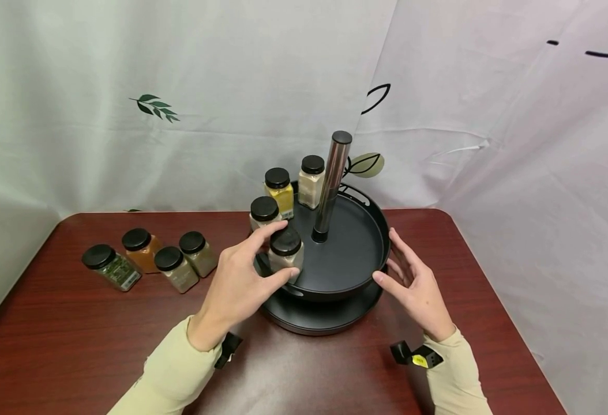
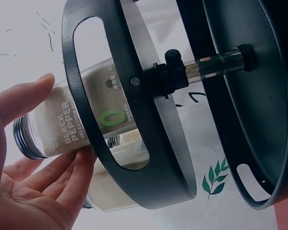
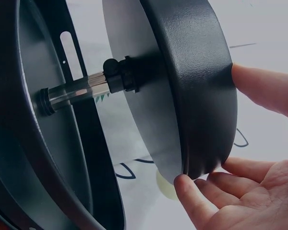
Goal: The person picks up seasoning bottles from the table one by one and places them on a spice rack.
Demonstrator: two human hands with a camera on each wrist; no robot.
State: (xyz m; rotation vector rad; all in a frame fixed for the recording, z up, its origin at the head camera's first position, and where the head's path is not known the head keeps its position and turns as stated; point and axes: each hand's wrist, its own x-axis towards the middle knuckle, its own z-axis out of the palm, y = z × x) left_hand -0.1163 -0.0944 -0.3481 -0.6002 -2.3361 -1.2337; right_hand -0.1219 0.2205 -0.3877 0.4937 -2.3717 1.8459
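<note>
My left hand holds a black-lidded spice jar between thumb and fingers, at the left side of the upper black round tray. In the left wrist view, this jar's label reads black pepper, and the jar shows partly through the tray's handle slot. My right hand touches the tray's right outer wall with thumb and fingertips spread apart. Behind the held jar stand a pale jar, a yellow jar and another pale jar.
A shiny upright post rises through the upper tray. Beneath it is a lower black tray. On the table's left are a green herb jar, an orange spice jar and two beige jars. Pale curtains hang behind.
</note>
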